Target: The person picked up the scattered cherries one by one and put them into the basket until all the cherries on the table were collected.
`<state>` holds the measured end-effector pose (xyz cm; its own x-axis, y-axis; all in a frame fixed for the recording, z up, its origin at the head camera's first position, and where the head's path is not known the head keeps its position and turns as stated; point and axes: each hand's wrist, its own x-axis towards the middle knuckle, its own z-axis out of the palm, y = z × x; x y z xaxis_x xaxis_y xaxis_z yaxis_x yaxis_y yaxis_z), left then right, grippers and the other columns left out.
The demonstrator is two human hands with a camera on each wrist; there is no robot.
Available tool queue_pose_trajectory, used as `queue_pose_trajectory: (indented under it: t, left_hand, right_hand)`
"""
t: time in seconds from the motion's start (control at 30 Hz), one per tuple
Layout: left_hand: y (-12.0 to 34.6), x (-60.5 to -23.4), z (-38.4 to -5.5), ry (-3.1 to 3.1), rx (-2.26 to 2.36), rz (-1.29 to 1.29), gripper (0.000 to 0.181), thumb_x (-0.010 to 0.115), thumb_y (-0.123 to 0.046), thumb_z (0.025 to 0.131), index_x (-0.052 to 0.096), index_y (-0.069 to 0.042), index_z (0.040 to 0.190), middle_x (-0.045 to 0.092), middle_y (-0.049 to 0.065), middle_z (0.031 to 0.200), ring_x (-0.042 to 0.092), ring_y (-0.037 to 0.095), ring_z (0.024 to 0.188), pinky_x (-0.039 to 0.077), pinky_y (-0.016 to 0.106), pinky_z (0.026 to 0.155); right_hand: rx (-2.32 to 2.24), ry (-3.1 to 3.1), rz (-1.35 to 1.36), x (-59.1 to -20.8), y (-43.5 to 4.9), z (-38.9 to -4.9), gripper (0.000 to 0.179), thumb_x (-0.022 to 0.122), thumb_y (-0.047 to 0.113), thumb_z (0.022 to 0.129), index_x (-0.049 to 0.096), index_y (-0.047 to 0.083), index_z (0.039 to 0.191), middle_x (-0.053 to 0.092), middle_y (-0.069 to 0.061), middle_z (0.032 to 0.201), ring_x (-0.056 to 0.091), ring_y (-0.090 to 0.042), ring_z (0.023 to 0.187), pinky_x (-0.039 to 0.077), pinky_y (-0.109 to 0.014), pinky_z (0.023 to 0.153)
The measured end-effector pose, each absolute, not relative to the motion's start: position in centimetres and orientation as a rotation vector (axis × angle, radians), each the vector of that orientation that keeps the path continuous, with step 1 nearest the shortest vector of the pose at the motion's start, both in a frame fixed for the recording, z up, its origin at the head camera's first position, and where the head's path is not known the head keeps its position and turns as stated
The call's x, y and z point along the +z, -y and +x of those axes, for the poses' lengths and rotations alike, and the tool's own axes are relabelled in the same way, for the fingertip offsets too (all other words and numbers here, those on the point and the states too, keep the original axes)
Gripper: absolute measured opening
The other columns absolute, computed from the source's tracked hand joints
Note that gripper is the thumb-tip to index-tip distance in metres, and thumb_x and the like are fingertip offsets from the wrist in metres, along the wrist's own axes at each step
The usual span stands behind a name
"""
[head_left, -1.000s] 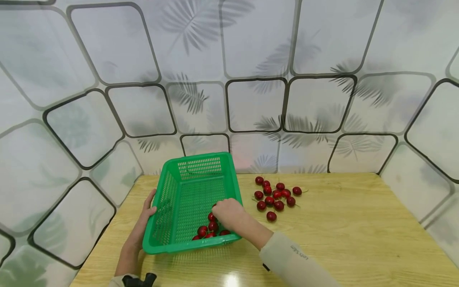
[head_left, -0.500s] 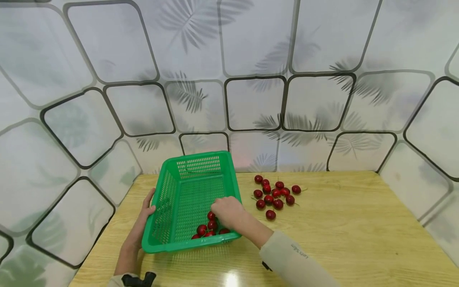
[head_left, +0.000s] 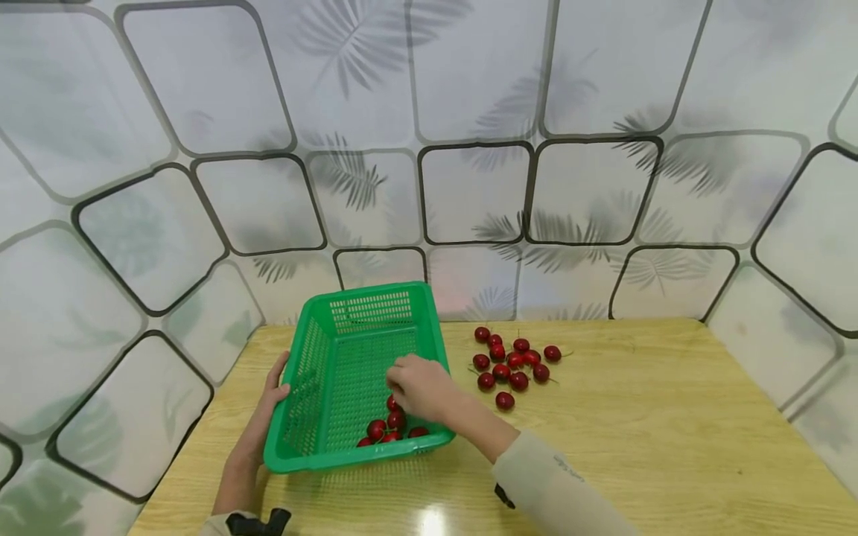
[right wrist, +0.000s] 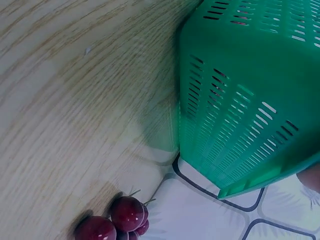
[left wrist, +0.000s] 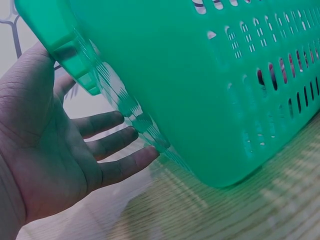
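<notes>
A green plastic basket (head_left: pixel 358 460) with slotted walls stands on the table, several red cherries (head_left: pixel 377 429) gathered in its near right part. My left hand (head_left: pixel 271 402) holds the basket's left side, thumb over the rim. In the left wrist view the other fingers (left wrist: pixel 117 167) reach along the outside wall. Over the right rim comes my right hand (head_left: pixel 424 388), its fingers bent down inside, close above the cherries. Its fingertips are hidden in the head view, so I cannot tell whether a cherry is between them. The right wrist view shows only a sliver of this hand.
Several loose cherries (head_left: pixel 501 372), some with stems, lie in a cluster on the wooden table (head_left: pixel 637 432) to the right of the basket. A wall covering (head_left: pixel 482 193) with a leaf and rounded-square pattern rises behind and at both sides.
My right hand has shifted slightly left and up within the basket; a dark cherry seen by its fingertips earlier is out of sight now. My left hand and the basket stay about where they were.
</notes>
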<state>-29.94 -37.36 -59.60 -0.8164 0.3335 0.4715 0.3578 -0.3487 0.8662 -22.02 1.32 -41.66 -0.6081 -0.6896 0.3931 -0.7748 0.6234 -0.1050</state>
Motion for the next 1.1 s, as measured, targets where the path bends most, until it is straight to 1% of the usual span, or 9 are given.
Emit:
queue_pose_trajectory:
  t: [0.1,0.17,0.2,0.27,0.37,0.53,0.73,1.0,1.1]
  left_hand:
    - [36.7,-58.5,-29.2,1.787,-2.376,-0.953,0.067,0.05,-0.022,0.1,0.02,-0.027,0.16,0.007,-0.007,0.163,0.046,0.01,0.124,0.044,0.022,0.093]
    - [34.7,-54.9,-26.3,1.963,-2.338,-0.782,0.073,0.052,-0.035,0.1,0.012,-0.03,0.161,-0.004,0.003,0.164,0.044,0.008,0.122,0.044,0.022,0.092]
    - [33.8,-53.4,-25.1,2.029,-2.316,-0.72,0.071,0.048,-0.036,0.102,0.01,-0.031,0.161,-0.004,0.005,0.164,0.042,0.006,0.121,0.044,0.02,0.09]
    - [32.1,-50.1,-22.3,2.231,-2.258,-0.507,0.074,0.042,-0.042,0.103,-0.001,-0.03,0.161,-0.016,0.015,0.162,0.039,0.007,0.12,0.044,0.023,0.089]
    - [30.9,-47.6,-20.4,2.363,-2.224,-0.342,0.062,0.025,-0.031,0.108,-0.009,-0.028,0.16,-0.015,0.019,0.162,0.04,0.009,0.12,0.046,0.027,0.087]
    - [30.6,-47.2,-20.2,2.389,-2.225,-0.258,0.06,0.024,-0.033,0.109,-0.009,-0.032,0.16,-0.01,0.013,0.163,0.042,0.012,0.119,0.048,0.03,0.086]
    - [30.6,-47.2,-20.3,2.399,-2.224,-0.262,0.06,0.023,-0.035,0.109,-0.009,-0.034,0.159,-0.011,0.012,0.164,0.042,0.015,0.12,0.049,0.03,0.085]
    - [30.4,-47.0,-20.2,2.393,-2.223,-0.293,0.06,0.022,-0.035,0.109,-0.011,-0.031,0.159,-0.016,0.01,0.164,0.021,0.036,0.135,0.047,0.027,0.086]
    - [30.4,-47.0,-20.1,2.388,-2.226,-0.287,0.06,0.022,-0.035,0.109,-0.011,-0.03,0.16,-0.015,0.011,0.164,0.019,0.038,0.136,0.047,0.027,0.086]
  right_hand:
    - [0.521,2.443,1.147,-41.4,-1.9,-22.2,0.005,0.07,0.009,0.089,0.071,0.014,0.089,0.064,0.002,0.087,0.059,-0.015,0.082,0.049,-0.022,0.066]
    - [0.612,2.402,1.106,-41.2,-2.5,-22.4,0.007,0.069,0.007,0.089,0.072,0.013,0.09,0.065,0.001,0.089,0.06,-0.016,0.084,0.05,-0.023,0.067]
    - [0.652,2.389,1.082,-41.1,-2.8,-22.6,0.007,0.069,0.006,0.089,0.072,0.012,0.091,0.065,0.0,0.09,0.06,-0.016,0.084,0.05,-0.024,0.069]
    - [0.73,2.387,1.025,-40.9,-3.7,-22.8,0.006,0.069,0.005,0.089,0.071,0.01,0.092,0.065,-0.001,0.091,0.061,-0.017,0.083,0.05,-0.024,0.067]
    - [0.832,2.412,0.916,-40.9,-5.4,-23.2,0.007,0.068,0.004,0.089,0.072,0.009,0.093,0.067,-0.003,0.095,0.062,-0.018,0.082,0.051,-0.026,0.065]
    - [0.888,2.458,0.753,-40.9,-9.1,-23.8,0.007,0.068,0.006,0.09,0.073,0.009,0.092,0.069,-0.004,0.095,0.065,-0.022,0.088,0.054,-0.036,0.072]
    - [0.842,2.485,0.633,-41.0,-14.0,-24.2,0.007,0.067,0.003,0.088,0.073,0.006,0.091,0.068,-0.005,0.089,0.062,-0.022,0.079,0.052,-0.038,0.068]
    - [0.845,2.446,0.479,-41.8,-20.8,-24.3,0.008,0.065,-0.005,0.084,0.072,-0.001,0.088,0.069,-0.012,0.083,0.064,-0.029,0.078,0.052,-0.043,0.069]
    - [0.862,2.491,0.392,-42.2,-23.1,-24.1,0.009,0.063,-0.004,0.087,0.071,-0.003,0.091,0.069,-0.014,0.085,0.064,-0.031,0.078,0.052,-0.046,0.07]
